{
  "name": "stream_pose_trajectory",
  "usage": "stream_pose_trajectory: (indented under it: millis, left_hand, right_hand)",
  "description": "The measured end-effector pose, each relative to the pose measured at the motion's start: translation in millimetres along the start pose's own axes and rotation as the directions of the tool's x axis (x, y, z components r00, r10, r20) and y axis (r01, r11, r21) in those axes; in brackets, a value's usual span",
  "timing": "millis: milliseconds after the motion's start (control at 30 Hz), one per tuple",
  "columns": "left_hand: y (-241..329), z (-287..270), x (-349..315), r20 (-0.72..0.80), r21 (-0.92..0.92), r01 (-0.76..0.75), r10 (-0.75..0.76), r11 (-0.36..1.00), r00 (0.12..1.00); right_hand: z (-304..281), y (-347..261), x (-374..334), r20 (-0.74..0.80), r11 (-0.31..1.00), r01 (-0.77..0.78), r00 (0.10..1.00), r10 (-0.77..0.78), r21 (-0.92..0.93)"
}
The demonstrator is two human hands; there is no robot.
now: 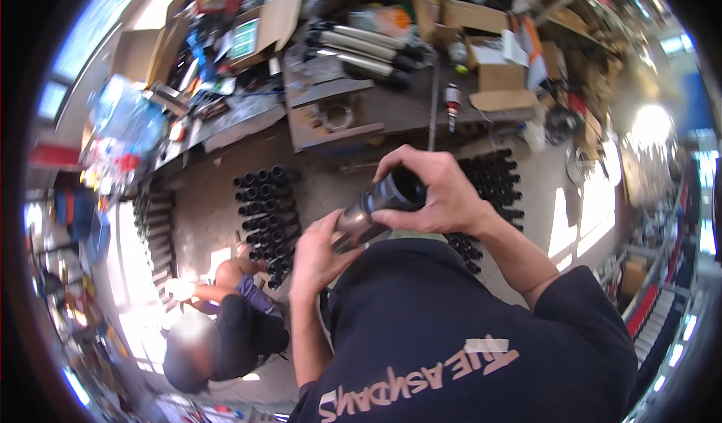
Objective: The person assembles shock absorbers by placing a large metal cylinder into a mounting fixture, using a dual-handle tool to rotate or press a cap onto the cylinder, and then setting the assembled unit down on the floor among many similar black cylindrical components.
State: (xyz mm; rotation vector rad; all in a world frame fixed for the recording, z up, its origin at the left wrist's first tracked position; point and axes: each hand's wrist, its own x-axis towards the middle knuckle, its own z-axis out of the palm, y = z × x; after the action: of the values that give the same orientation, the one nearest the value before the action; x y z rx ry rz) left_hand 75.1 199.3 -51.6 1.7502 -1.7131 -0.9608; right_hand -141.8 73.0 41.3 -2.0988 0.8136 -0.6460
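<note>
In front of my body I hold a metal cylinder [365, 216], tilted, with a black ring-shaped open end toward the upper right. My right hand [444, 194] is closed around that black end, its thumb below and fingers over the top. Farther down, my left hand [317, 256] grips the lower part of the cylinder, whose far end is hidden by the hand and my shirt. Standing rows of black-ended cylinders [265, 205] are on the floor to the left, with another group [492, 186] to the right, partly behind my right arm.
A cluttered workbench [406, 100] runs ahead, bearing several silver cylinders [365, 47], cardboard boxes [500, 73] and a red-and-white tool [452, 103]. Another person [244, 336] in dark clothes crouches at lower left, beside a row of long tubes [159, 235]. Shelving [654, 303] stands at right.
</note>
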Motion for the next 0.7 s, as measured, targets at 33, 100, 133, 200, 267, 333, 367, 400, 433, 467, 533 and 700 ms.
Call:
stream_pose_trajectory:
  millis: [33, 100, 133, 200, 267, 333, 367, 400, 433, 467, 533, 700]
  left_hand:
    - [15, -25, 1, -0.024, -0.011, -0.131, 0.131, 0.991, 0.991]
    - [85, -84, -14, -0.303, -0.108, -0.183, 0.143, 0.977, 0.942]
    - [115, -110, -27, -0.427, -0.143, -0.331, 0.244, 0.933, 0.871]
    - [160, -140, -32, -0.534, -0.154, -0.772, 0.605, 0.617, 0.59]
    - [198, -141, -19, -0.518, -0.193, -0.945, 0.791, 0.263, 0.326]
    - [226, -123, -6, -0.494, -0.249, -0.966, 0.849, 0.068, 0.188]
    - [236, -115, 0, -0.492, -0.268, -0.963, 0.857, 0.021, 0.156]
    - [243, -106, 6, -0.486, -0.293, -0.956, 0.863, -0.01, 0.14]
    - [251, -98, 11, -0.474, -0.325, -0.945, 0.87, -0.034, 0.132]
    - [257, -91, 14, -0.47, -0.354, -0.934, 0.873, -0.053, 0.128]
    - [268, -77, 21, -0.457, -0.409, -0.908, 0.881, -0.085, 0.123]
    - [292, -47, 31, -0.429, -0.523, -0.842, 0.895, -0.132, 0.126]
  right_hand:
    - [2, 3, -16, -0.055, 1.0, -0.007, 0.998, 0.006, -0.015]
    - [12, 8, -49, -0.15, 0.999, -0.015, 0.989, 0.008, -0.049]
    - [14, 5, -61, -0.163, 0.99, -0.012, 0.987, -0.012, -0.141]
    - [18, 0, -85, -0.175, 0.97, -0.089, 0.983, 0.049, -0.226]
    - [17, 5, -105, -0.205, 0.933, -0.143, 0.976, 0.076, -0.331]
    - [10, 18, -130, -0.259, 0.867, -0.246, 0.956, 0.141, -0.434]
    - [4, 25, -145, -0.301, 0.842, -0.317, 0.933, 0.195, -0.436]
    - [-1, 36, -162, -0.359, 0.828, -0.385, 0.901, 0.242, -0.408]
    - [-7, 43, -180, -0.436, 0.788, -0.474, 0.85, 0.294, -0.392]
    - [-14, 48, -197, -0.507, 0.741, -0.559, 0.791, 0.343, -0.371]
    - [-24, 52, -233, -0.615, 0.64, -0.694, 0.673, 0.411, -0.332]
    - [-29, 76, -333, -0.842, 0.385, -0.914, 0.308, 0.443, -0.132]
